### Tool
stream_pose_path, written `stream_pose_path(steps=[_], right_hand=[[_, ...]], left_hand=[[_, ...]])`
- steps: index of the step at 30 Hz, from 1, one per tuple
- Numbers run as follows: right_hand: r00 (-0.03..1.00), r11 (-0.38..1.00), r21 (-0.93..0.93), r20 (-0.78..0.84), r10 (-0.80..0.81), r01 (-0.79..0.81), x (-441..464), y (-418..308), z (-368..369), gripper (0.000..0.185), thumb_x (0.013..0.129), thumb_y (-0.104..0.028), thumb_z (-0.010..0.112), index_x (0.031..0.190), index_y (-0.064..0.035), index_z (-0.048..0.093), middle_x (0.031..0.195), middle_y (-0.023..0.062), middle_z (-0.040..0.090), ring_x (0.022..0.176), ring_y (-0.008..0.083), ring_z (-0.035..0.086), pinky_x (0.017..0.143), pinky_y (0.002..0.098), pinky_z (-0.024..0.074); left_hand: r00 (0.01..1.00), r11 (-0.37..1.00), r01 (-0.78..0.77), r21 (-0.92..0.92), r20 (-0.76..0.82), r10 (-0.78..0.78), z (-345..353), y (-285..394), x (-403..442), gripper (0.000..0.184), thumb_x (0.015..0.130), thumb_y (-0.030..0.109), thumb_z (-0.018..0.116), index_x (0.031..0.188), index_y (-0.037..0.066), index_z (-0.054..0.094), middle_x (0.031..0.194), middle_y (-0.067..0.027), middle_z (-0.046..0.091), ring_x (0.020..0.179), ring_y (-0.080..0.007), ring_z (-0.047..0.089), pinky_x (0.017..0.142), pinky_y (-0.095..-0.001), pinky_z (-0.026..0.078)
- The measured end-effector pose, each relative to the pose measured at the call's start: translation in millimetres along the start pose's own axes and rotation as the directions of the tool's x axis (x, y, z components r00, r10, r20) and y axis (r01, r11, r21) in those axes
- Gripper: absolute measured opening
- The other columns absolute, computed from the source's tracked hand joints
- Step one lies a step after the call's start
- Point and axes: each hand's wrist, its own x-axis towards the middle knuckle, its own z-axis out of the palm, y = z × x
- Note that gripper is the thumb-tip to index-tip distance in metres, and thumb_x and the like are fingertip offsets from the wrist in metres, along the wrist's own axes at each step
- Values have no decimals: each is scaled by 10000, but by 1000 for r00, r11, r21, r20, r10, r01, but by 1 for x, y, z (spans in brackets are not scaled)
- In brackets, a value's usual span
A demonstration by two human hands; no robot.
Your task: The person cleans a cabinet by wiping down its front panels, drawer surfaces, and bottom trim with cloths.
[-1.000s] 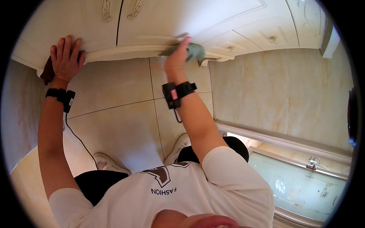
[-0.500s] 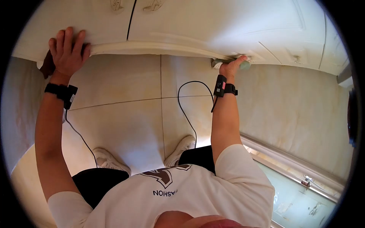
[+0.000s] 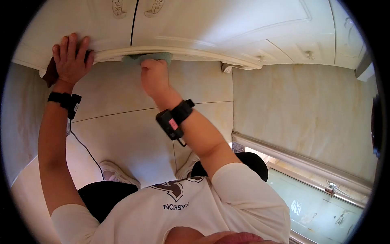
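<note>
A white cabinet (image 3: 227, 24) with panelled doors fills the top of the view. My left hand (image 3: 73, 61) lies on its lower front at the left, fingers stretched out and apart. Beside and partly behind that hand is a dark brown thing (image 3: 50, 74), perhaps cloth; I cannot tell whether the hand holds it. My right hand (image 3: 155, 77) is closed on a pale green cloth (image 3: 164, 56), pressed along the cabinet's curved bottom trim (image 3: 195, 52). Part of the cloth is hidden by the hand.
Beige floor tiles (image 3: 118, 93) lie below the cabinet. A curved cabinet foot (image 3: 227, 67) stands to the right of my right hand. At lower right is a metal-framed glass panel (image 3: 321, 203). A black cable (image 3: 85, 144) hangs from my left wrist device.
My right hand has swept left along the bottom trim with the green cloth, from near the right foot to the middle. My left hand stays almost in place. The view has shifted slightly.
</note>
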Motion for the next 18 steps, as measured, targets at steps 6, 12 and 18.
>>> stream_pose_path(steps=[6, 12, 18], right_hand=[[861, 726, -686, 395, 320, 45, 4, 100, -65, 179, 645, -30, 628, 806, -84, 682, 856, 184, 651, 865, 363, 619, 746, 424, 491], [802, 345, -938, 202, 563, -5, -3, 232, -165, 285, 621, -127, 716, 905, -100, 714, 1011, 143, 675, 991, 273, 641, 805, 347, 522], [840, 312, -950, 189, 508, 24, -6, 273, -183, 422, 691, -76, 634, 1111, -37, 631, 1240, 197, 540, 1200, 362, 471, 994, 406, 391]], left_hand=[[997, 997, -75, -4, -8, 75, -5, -3, 8, 412, 814, 382, 624, 1116, 105, 584, 1152, -183, 509, 1028, -344, 469, 846, -487, 322], [998, 998, -51, 33, -29, 52, 7, -4, -6, 406, 806, 377, 628, 1119, 122, 580, 1191, -169, 505, 1017, -359, 492, 816, -496, 343], [995, 996, -79, 38, -65, 81, 7, -5, 5, 439, 818, 420, 616, 1124, 111, 556, 1192, -192, 466, 977, -393, 472, 777, -487, 342]])
